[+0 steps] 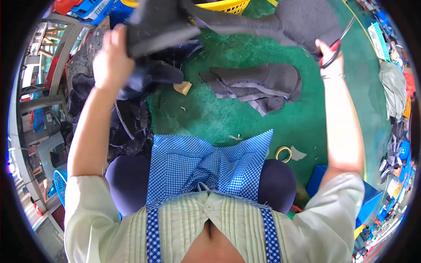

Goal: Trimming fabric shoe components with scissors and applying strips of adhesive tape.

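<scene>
Workpiece is the long dark-grey ribbed fabric panel with a paler underside (309, 19), held up at the far edge of the view, over the green floor (193, 116), spanning both hands. Wide at both ends, narrow in the middle; left end is blurred and the top runs out of frame, so can't confirm it's one continuous piece. Left hand (113, 61): fingers curled on the outer edge of the left end, gripping it; thumb placement unclear. Right hand (332, 60): closed around the red-and-black-handled scissors (336, 45), blade pointing up and outward, fingertips at the lower edge of the right end; can't tell how firmly they pinch the cloth. Handling, my read: light, soft but with some body, maybe a padded backing, since the wide ends hold a shape while the middle sags. Ribbed face should grip fine; not fragile, though stitching or a raw edge could pull. Best hold is the outer edge of each wide end, thumb on one face, fingers on the other; avoid lifting by the narrow middle alone, the ends would flop. Watch the blade near the right end: snag risk. The folded stack of similar dark-grey fabric pieces (274, 76) on the floor, nearer the body, looks layered and loose; take it from underneath or the layers may slide.
</scene>
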Motion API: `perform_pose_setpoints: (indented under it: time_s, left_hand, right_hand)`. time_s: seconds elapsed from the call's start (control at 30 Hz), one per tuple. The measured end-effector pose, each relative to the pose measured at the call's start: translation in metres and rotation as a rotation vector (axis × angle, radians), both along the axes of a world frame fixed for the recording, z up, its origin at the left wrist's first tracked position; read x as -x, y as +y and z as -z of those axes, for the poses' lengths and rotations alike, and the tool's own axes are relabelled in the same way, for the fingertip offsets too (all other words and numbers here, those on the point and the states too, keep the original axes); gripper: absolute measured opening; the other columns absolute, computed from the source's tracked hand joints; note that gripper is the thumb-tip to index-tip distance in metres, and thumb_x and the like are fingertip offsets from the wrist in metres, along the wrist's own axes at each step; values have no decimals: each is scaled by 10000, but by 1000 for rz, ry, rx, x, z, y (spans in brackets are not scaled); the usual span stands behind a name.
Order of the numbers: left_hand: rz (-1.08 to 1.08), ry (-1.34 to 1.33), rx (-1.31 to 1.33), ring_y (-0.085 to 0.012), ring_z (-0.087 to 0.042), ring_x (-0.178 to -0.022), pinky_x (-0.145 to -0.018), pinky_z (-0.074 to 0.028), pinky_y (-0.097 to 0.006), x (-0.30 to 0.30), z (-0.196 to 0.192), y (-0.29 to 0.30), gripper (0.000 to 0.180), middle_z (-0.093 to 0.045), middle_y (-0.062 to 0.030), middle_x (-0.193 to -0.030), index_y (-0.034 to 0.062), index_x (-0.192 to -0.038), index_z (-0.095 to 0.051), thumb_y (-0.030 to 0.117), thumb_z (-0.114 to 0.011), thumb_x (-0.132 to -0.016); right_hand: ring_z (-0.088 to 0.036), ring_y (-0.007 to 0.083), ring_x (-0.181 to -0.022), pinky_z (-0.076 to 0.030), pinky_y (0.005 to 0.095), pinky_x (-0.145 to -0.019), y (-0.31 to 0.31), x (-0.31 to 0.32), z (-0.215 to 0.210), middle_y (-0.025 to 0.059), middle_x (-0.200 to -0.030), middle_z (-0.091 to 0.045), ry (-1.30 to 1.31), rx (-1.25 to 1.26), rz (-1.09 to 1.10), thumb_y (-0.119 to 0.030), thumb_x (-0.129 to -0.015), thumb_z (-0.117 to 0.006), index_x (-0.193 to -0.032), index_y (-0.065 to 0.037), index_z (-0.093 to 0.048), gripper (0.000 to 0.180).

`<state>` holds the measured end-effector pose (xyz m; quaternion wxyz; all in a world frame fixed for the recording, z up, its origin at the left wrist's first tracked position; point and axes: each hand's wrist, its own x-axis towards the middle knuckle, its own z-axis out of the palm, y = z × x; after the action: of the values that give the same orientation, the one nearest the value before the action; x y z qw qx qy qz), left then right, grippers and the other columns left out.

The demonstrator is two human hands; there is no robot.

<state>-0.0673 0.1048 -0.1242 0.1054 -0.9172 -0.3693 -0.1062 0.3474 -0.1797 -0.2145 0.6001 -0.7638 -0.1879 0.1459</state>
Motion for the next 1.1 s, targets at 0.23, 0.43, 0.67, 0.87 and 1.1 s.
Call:
perform_pose_setpoints:
  time_s: [0.23, 0.43, 0.67, 0.87, 1.1]
  left_hand:
    - [-190, 613, 685, -398, -630, -926, -779, -536, -446, -44, 201, -114, 754, -462, -243, -1230, 111, -1475, -160, 29, -496, -805]
    - [-244, 501, 733, -393, -623, -953, -794, -530, -439, -56, 216, -130, 829, -453, -232, -1244, 233, -1484, -148, 16, -522, -777]
    - [-286, 532, 746, -395, -646, -866, -744, -543, -437, -29, 207, -143, 825, -433, -271, -1207, 216, -1494, -130, 6, -496, -786]
    - [-341, 529, 770, -389, -641, -855, -755, -536, -434, -24, 205, -151, 845, -419, -248, -1218, 250, -1494, -122, -22, -484, -780]
    - [-106, 131, 618, -367, -626, -785, -680, -525, -443, -6, 190, -175, 878, -433, -214, -1207, 73, -1462, -182, 16, -583, -684]
  right_hand:
    - [-638, 322, -750, -502, 389, -739, -78, 19, 213, 182, -865, -684, 17, 700, 717, -432, -714, -783, -957, 22, -652, 531]
    - [-512, 124, -488, -411, 276, -434, -135, 133, 193, 54, -628, -553, 730, 23, 24, -527, -886, -547, -817, -36, -584, 497]
    - [-525, 98, -618, -431, 242, -571, -89, 239, 202, 16, -681, -550, 1152, 358, -780, -720, -843, -426, -825, -64, -570, 671]
    - [-500, 113, -472, -418, 255, -445, -40, 213, 209, 18, -572, -506, 1021, 582, -784, -755, -764, -518, -669, -55, -545, 706]
    - [-655, 211, -729, -518, 323, -604, -5, 239, 150, 132, -848, -645, 1265, 75, -553, -540, -810, -653, -979, 22, -578, 593]
